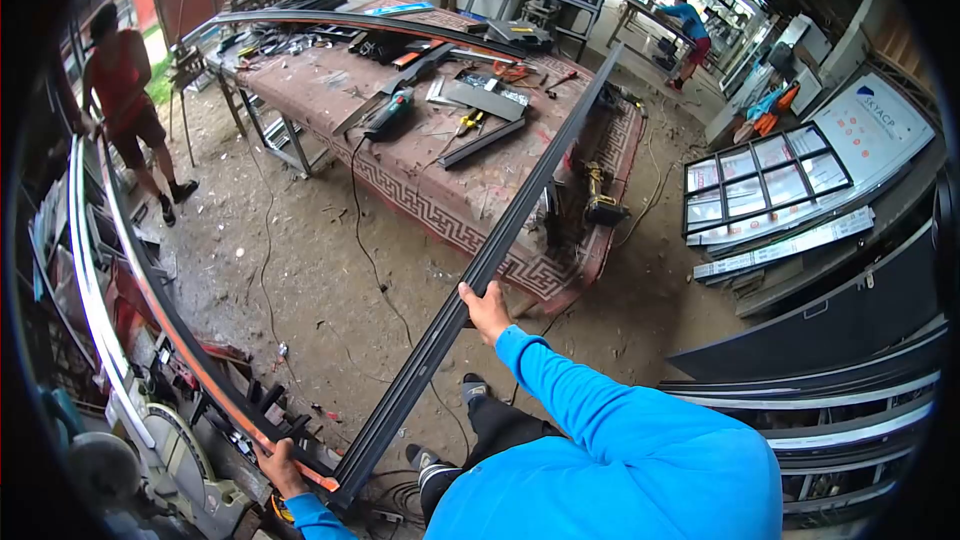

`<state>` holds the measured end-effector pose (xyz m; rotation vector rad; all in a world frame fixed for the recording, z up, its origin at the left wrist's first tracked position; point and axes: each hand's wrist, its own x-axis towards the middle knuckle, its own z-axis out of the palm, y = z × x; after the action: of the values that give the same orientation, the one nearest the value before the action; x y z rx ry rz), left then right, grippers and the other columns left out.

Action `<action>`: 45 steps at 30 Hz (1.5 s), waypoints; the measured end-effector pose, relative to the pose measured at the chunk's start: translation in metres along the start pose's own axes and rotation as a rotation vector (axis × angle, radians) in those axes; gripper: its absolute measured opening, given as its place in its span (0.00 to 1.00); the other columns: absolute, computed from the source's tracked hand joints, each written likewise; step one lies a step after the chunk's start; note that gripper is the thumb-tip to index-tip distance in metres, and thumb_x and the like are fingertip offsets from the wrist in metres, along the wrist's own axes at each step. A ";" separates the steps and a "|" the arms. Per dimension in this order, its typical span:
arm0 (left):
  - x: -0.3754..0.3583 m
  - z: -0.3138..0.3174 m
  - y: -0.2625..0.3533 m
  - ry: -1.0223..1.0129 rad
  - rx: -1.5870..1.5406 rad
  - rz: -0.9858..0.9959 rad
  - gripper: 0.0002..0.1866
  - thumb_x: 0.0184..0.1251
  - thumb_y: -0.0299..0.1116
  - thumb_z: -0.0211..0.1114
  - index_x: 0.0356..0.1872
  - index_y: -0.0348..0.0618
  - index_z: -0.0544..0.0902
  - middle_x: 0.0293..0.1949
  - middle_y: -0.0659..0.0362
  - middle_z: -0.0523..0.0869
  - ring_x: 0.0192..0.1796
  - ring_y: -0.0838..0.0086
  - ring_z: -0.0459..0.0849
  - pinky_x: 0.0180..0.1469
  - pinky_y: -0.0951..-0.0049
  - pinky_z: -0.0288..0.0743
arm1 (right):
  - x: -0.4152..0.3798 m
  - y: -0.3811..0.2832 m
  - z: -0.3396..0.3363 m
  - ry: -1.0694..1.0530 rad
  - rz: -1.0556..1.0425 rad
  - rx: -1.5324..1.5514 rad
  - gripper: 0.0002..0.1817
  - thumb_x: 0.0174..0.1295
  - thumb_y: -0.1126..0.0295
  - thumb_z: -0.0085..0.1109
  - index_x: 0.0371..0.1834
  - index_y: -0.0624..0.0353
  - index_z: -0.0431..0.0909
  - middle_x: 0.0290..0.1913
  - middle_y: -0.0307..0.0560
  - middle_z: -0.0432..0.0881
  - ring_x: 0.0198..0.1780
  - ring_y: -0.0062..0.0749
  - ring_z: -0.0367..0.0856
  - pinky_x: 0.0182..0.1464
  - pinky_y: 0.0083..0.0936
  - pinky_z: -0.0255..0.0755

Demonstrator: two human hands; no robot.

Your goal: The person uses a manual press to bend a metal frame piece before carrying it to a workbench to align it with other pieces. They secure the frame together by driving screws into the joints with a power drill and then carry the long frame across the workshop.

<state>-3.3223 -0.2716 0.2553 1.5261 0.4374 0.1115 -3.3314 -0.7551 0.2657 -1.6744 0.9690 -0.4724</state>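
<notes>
we hold a long dark bar [520,207] in our right hand [485,312], with the fingers closed around its edge partway along and the thumb lying on the upper side. our left hand [283,468] grasps an orange-edged bar [215,392] close to its near end, where it meets the dark bar in a corner low in the view. from that corner the dark bar runs slantwise away from us, in front of our feet and up across the end of the bench [430,185]; whether it touches the bench there we cannot tell. the orange-edged bar runs off toward the left, where a person in red [122,90] stands near its far part. over the bench lies a reddish cloth with a patterned border, and on it are a green power tool [390,112], a pair of yellow-handled pliers [469,122] just beside a grey metal piece [486,98], and another long bar [370,22] that reaches past the far left corner. a yellow drill [603,205] is at the bench's right end. a circular saw [178,450] sits at our lower left, near the orange-edged bar. to the right, a black grid frame [765,180] lies on a printed sheet [872,130]. farther back, a person in blue [686,25] is beside another table [655,18].
</notes>
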 end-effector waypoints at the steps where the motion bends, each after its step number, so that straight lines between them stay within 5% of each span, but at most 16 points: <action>1: -0.005 -0.005 0.009 0.026 -0.007 0.022 0.32 0.46 0.23 0.66 0.59 0.32 0.73 0.39 0.63 0.77 0.34 0.77 0.76 0.36 0.78 0.72 | -0.009 0.002 0.004 -0.017 0.009 0.025 0.22 0.64 0.59 0.65 0.45 0.67 0.70 0.44 0.54 0.78 0.47 0.35 0.76 0.50 0.37 0.72; 5: -0.020 -0.035 0.039 -0.001 -0.044 -0.022 0.32 0.44 0.24 0.64 0.58 0.33 0.74 0.41 0.60 0.78 0.38 0.74 0.77 0.42 0.75 0.74 | -0.051 -0.017 -0.001 -0.089 -0.006 -0.203 0.18 0.68 0.60 0.60 0.42 0.64 0.68 0.40 0.50 0.77 0.42 0.31 0.76 0.43 0.35 0.74; 8: -0.023 -0.090 0.027 0.037 0.150 0.055 0.30 0.43 0.27 0.68 0.55 0.34 0.76 0.44 0.63 0.78 0.45 0.73 0.77 0.50 0.73 0.72 | -0.101 -0.042 0.004 -0.311 0.271 0.358 0.12 0.70 0.64 0.55 0.44 0.58 0.64 0.41 0.45 0.76 0.40 0.34 0.81 0.40 0.37 0.81; 11: -0.045 -0.116 0.052 0.085 0.060 -0.038 0.33 0.42 0.25 0.70 0.56 0.31 0.75 0.40 0.58 0.84 0.38 0.72 0.83 0.43 0.73 0.78 | -0.130 -0.032 0.005 -0.398 0.254 0.386 0.10 0.73 0.64 0.53 0.46 0.55 0.65 0.46 0.46 0.77 0.46 0.37 0.81 0.44 0.51 0.80; 25: -0.056 -0.255 0.045 0.086 0.120 -0.154 0.37 0.42 0.24 0.70 0.62 0.37 0.75 0.36 0.61 0.84 0.36 0.76 0.81 0.41 0.74 0.76 | -0.248 -0.023 0.019 -0.693 0.361 0.347 0.10 0.72 0.66 0.56 0.51 0.52 0.69 0.45 0.44 0.81 0.41 0.35 0.84 0.42 0.36 0.82; 28: -0.048 -0.283 0.037 0.099 0.377 -0.174 0.33 0.40 0.25 0.69 0.56 0.36 0.79 0.37 0.61 0.84 0.36 0.74 0.81 0.42 0.73 0.76 | -0.264 -0.017 0.026 -0.732 0.424 0.346 0.09 0.71 0.67 0.57 0.49 0.55 0.70 0.43 0.44 0.81 0.40 0.35 0.83 0.42 0.36 0.83; 37: -0.046 -0.303 0.021 0.147 0.451 -0.217 0.36 0.43 0.29 0.68 0.61 0.35 0.76 0.42 0.55 0.84 0.40 0.70 0.82 0.45 0.69 0.76 | -0.281 -0.021 0.031 -0.785 0.529 0.322 0.09 0.69 0.68 0.60 0.42 0.57 0.69 0.43 0.44 0.81 0.44 0.34 0.82 0.49 0.36 0.82; 40: -0.027 -0.326 -0.019 0.065 0.246 -0.207 0.30 0.44 0.27 0.67 0.54 0.32 0.76 0.38 0.56 0.82 0.39 0.71 0.82 0.43 0.70 0.77 | -0.277 -0.007 0.033 -0.742 0.555 0.351 0.10 0.68 0.70 0.60 0.44 0.62 0.71 0.44 0.47 0.80 0.45 0.36 0.82 0.48 0.38 0.83; 45: -0.030 -0.327 0.001 0.024 0.502 -0.061 0.38 0.52 0.31 0.75 0.65 0.28 0.69 0.57 0.52 0.78 0.56 0.66 0.77 0.60 0.71 0.70 | -0.264 0.011 0.030 -0.902 0.619 0.325 0.19 0.67 0.65 0.63 0.55 0.62 0.73 0.52 0.45 0.81 0.53 0.34 0.81 0.50 0.34 0.83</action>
<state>-3.4619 0.0256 0.2675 2.0023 0.5583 -0.0316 -3.4688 -0.5283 0.2886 -1.0203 0.6174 0.4938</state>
